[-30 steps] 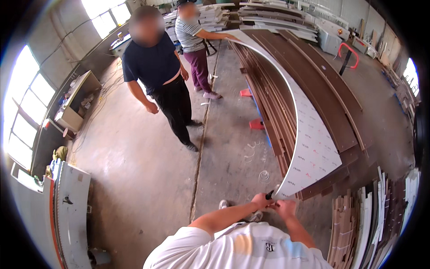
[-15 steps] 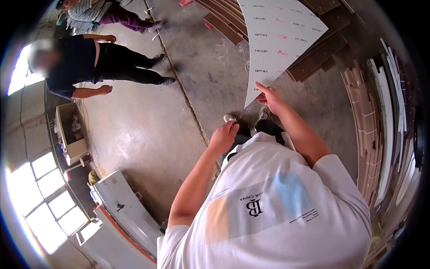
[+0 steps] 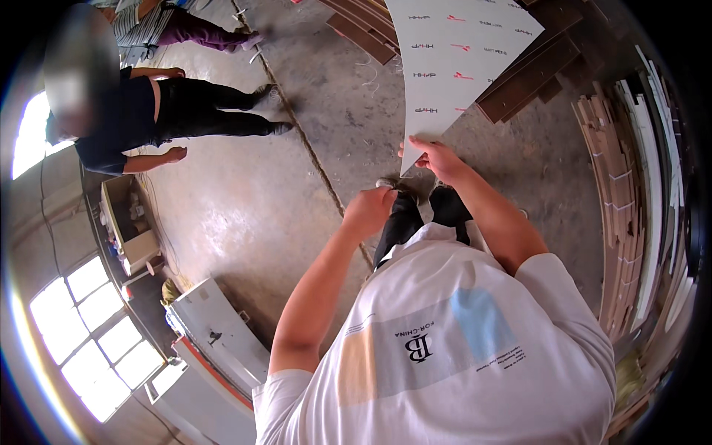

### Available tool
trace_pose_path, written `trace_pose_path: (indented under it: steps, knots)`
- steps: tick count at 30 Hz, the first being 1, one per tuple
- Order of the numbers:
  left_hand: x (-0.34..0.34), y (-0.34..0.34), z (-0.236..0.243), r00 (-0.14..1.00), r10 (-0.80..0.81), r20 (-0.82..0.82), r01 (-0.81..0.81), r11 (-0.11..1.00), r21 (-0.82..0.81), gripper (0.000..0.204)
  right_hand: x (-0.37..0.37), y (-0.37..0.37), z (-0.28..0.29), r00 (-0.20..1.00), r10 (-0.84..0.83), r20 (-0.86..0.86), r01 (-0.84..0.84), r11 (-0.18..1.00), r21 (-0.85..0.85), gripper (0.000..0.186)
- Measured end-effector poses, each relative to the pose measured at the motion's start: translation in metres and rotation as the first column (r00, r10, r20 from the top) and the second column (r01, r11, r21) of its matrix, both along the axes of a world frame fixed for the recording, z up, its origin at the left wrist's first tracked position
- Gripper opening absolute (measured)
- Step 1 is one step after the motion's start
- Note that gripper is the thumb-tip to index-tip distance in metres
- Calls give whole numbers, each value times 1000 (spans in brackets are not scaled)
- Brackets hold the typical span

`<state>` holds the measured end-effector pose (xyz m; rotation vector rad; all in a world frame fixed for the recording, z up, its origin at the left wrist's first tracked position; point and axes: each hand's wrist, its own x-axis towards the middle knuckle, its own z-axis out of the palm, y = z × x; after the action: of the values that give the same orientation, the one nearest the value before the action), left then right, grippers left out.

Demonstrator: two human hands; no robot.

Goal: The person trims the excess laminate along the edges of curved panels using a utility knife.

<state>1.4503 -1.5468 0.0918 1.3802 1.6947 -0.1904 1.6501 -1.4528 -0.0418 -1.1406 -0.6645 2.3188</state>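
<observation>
My right hand (image 3: 437, 159) grips the narrow tip of a white curved panel (image 3: 441, 67), with the thumb on its printed face. My left hand (image 3: 369, 211) is closed in front of my body, below and left of the panel's tip and apart from it; whatever it may hold is hidden or too small to make out. The panel extends upward out of view, beside stacked brown boards (image 3: 526, 85). My feet show below the tip, on the concrete floor (image 3: 237, 222).
A person in dark clothes (image 3: 208, 111) stands at left; another in purple trousers (image 3: 200, 30) is behind. A cream cabinet (image 3: 122, 222) and white panels (image 3: 211, 319) line the left wall. Bundled brown and white strips (image 3: 608, 208) stand at right.
My view has tilted down. My left hand has come away from the panel tip toward my body, and my right hand now grips that tip, slightly farther left than half a second ago.
</observation>
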Motion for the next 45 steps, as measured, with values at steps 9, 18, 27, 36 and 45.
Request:
trace_pose_path:
  steps: [9, 18, 27, 36, 45]
  knots:
    - [-3, 15, -9, 991, -116, -61, 116, 993, 4, 40, 0, 2, -1, 1000, -12, 18, 12, 1000, -2, 34]
    - [7, 14, -4, 987, -104, -119, 102, 995, -25, 41, 1, 2, -4, 997, -57, -43, 58, 998, 27, 38]
    - [14, 4, -12, 987, -58, -149, 63, 998, 31, 39, -1, 1, 2, 992, -96, -82, 98, 995, 25, 37]
    - [6, 0, -54, 976, -117, -186, 118, 993, -5, 43, 2, 0, 7, 983, -161, -92, 163, 986, 24, 31]
    - [-65, -82, -118, 978, 157, -134, -180, 968, -174, 46, -1, -6, -10, 994, -45, 104, 39, 998, 53, 40]
